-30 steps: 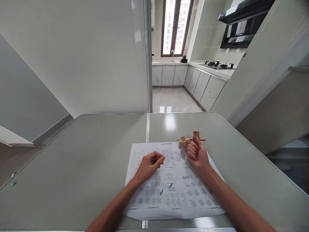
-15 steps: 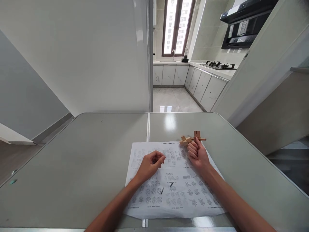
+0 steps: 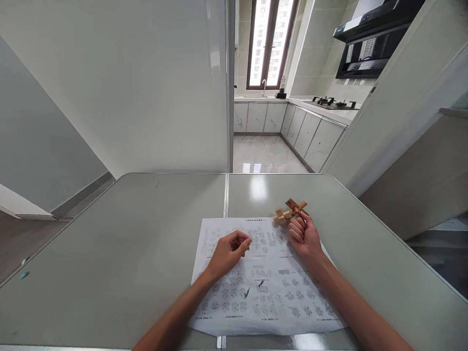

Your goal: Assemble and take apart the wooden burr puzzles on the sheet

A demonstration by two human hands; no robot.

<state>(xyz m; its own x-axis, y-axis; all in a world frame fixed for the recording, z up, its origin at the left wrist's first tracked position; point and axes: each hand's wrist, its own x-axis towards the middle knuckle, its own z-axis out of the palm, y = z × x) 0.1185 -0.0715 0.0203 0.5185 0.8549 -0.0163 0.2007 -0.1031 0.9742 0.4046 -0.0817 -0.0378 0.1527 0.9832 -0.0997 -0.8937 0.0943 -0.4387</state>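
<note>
The right hand pinches brown wooden pieces; pale wooden blocks sit just beyond its knuckles. The left hand is curled, contents impossible to tell. Both cover parts of a printed sheet; a green scrap lies well left.

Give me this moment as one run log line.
right hand: holding wooden piece | left hand: curled over paper | pale blocks: at paper's far edge | paper: on table

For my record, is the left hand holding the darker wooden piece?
No, the right hand holds the darker wooden piece, and the left hand is over the printed sheet.
</note>
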